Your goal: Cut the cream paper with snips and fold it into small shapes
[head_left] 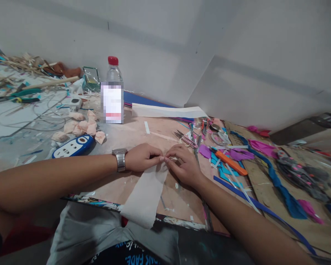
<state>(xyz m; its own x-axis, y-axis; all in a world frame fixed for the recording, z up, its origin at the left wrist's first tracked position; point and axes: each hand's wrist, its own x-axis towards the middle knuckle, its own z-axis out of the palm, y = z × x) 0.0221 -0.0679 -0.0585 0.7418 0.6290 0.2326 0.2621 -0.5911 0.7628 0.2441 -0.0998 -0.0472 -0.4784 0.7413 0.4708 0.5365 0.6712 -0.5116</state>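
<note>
A long pale strip of paper or thin fabric point(146, 195) runs from my fingertips down over the table's front edge. My left hand point(142, 156), with a metal watch point(120, 160) on its wrist, pinches the strip's far end between thumb and finger. Facing it, my right hand point(184, 165) pinches the same end, its fingertips almost touching the left ones. The exact fold at the fingertips is too small to make out. Just beyond my right hand lie small scissors point(186, 139) with pink handles.
Crumpled peach pieces point(82, 127), a blue-and-white power strip point(73, 146) and a red-capped bottle point(114, 73) stand to the left. An orange cutter point(230, 162), coloured scraps and a blue strip point(237, 191) lie right. A white folded sheet point(165, 111) rests near the wall.
</note>
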